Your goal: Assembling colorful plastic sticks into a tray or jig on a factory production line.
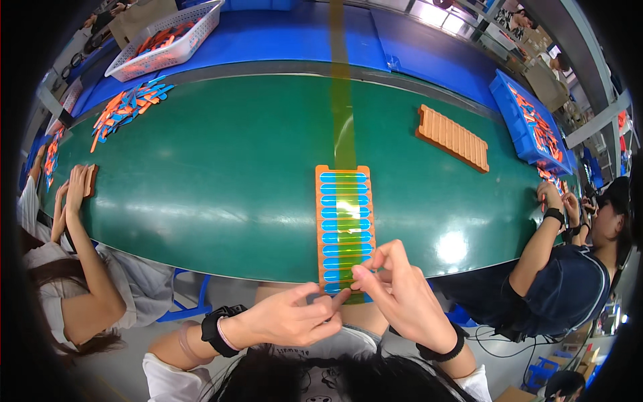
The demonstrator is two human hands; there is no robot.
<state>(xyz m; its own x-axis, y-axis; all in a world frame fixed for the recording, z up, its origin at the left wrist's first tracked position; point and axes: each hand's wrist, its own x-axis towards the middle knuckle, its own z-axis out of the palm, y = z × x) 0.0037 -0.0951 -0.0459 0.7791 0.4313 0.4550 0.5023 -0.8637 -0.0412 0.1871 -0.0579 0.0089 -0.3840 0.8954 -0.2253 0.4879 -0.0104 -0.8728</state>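
In front of me an orange-brown slotted holder (321, 231) carries a column of blue strips (328, 237), one per slot. A see-through yellow tape (345, 134) runs from the far side of the table down over the middle of the strips and past the holder's near end. My left hand (288, 318) has its fingers bent together at the tape's left edge, by the near end, and seems to grip it. Thumb and fingers of my right hand (405, 295) are pinched at the tape's right edge, slightly higher; whatever is between them is hidden.
Another orange-brown holder (452, 137) lies at the right on the green table (234, 167). Orange and blue strips are piled (127, 110) at the far left, near a white basket (191, 50). A blue bin (529, 127) holds more. Co-workers sit close on both sides.
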